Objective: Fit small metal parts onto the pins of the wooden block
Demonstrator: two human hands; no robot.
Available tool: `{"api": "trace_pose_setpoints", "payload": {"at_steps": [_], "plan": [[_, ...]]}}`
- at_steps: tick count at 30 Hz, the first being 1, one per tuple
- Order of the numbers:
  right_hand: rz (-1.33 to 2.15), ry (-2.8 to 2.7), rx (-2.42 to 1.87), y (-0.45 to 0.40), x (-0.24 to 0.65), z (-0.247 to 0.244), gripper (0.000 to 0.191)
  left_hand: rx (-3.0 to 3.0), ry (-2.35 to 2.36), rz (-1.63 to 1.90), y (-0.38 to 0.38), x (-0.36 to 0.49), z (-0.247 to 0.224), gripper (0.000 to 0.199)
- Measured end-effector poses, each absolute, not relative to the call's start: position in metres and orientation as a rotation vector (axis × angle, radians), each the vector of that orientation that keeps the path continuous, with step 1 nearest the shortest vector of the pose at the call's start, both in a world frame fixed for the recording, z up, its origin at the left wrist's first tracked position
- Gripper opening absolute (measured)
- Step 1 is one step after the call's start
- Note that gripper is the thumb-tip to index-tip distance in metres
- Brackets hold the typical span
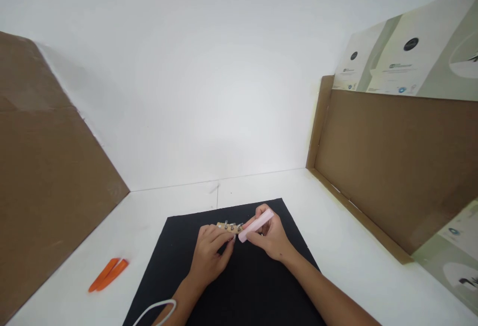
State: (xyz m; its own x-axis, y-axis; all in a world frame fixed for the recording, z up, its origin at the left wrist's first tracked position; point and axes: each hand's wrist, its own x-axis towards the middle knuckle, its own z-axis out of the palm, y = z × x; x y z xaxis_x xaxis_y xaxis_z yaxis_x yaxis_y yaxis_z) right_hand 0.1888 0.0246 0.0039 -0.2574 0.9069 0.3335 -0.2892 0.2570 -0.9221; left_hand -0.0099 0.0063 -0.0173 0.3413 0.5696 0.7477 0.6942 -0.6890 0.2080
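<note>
While the left hand point(209, 254) is curling its fingers around a small wooden block point(228, 226) studded with metal screws, pinching it from the near side, the right hand point(271, 236) is pinching a pale pink plastic bar point(256, 225) between thumb and fingers. The bar is slanting across the right end of the block, and whether the two are touching is hard to tell. Both hands are working close together near the far edge of a black mat point(257, 286), with the block sitting just above that mat's middle at the lower centre of the frame. Plenty of mat is spreading out below and beside the wrists, reaching the bottom of the frame. A white cable point(155, 311) is curving across the lower left, by the left wrist. Beyond the mat's left edge, two orange plastic pry tools point(108, 274) are lying together on a white table point(336, 246), well apart from the hands. Brown cardboard panels point(48, 181) point(388, 166) are standing along the table's left and right edges, leaving a wide strip of tabletop beside the mat. Printed posters point(407, 57) are showing at the upper right, in front of a white wall point(209, 92).
</note>
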Motion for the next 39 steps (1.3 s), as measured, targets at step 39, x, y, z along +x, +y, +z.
{"api": "trace_pose_setpoints", "payload": {"at_steps": [39], "plan": [[1.311,-1.374,-0.702,0.022,0.189,0.009,0.05,-2.456,-1.159,-1.272,0.006,-0.01,-0.018,0.015]]}}
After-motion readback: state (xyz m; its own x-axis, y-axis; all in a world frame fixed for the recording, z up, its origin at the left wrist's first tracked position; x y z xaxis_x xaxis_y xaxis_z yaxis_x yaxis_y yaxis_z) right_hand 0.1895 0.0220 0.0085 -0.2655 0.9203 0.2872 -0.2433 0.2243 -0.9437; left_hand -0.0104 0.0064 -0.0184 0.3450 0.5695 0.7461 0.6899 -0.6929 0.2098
